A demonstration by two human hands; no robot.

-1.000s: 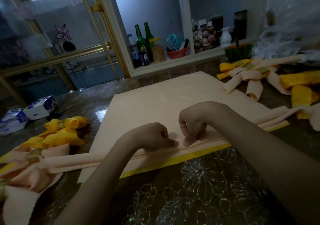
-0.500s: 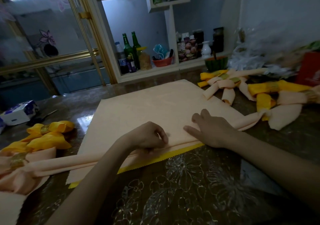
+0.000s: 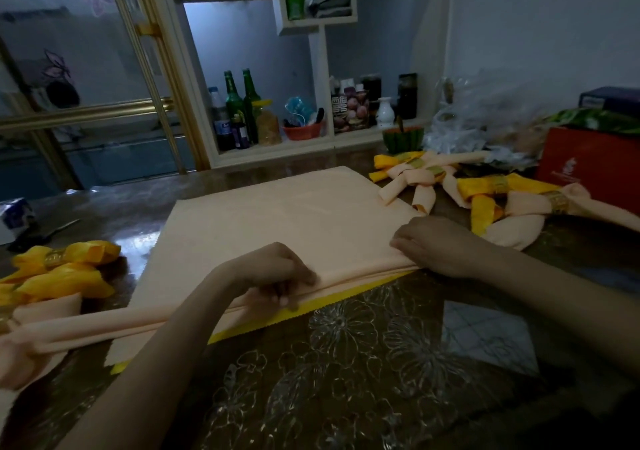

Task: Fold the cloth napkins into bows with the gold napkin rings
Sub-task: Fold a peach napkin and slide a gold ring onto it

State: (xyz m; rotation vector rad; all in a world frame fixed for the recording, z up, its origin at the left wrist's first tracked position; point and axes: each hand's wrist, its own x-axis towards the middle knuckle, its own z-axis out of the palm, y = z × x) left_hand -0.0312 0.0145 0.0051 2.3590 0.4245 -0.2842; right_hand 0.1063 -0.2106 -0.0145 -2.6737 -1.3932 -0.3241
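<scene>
Slid out from the middle, the right hand [image 3: 436, 245] now presses the 3 o'clock end of the fold, fingers fairly straight. The left hand [image 3: 273, 276] pinches the folded near edge of the peach napkin [image 3: 277, 214], which is spread on the counter [image 3: 346, 380] over a yellow napkin [image 3: 346, 298]. Finished bows [image 3: 519, 203] lie at 2 o'clock, a yellow bow [image 3: 65, 276] at 9 o'clock.

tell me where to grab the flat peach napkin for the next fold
Pinch the raised folded edge of the peach napkin from the near side, where the left hand pinches it. The rest lies flat on the table, offering no lip.
</scene>
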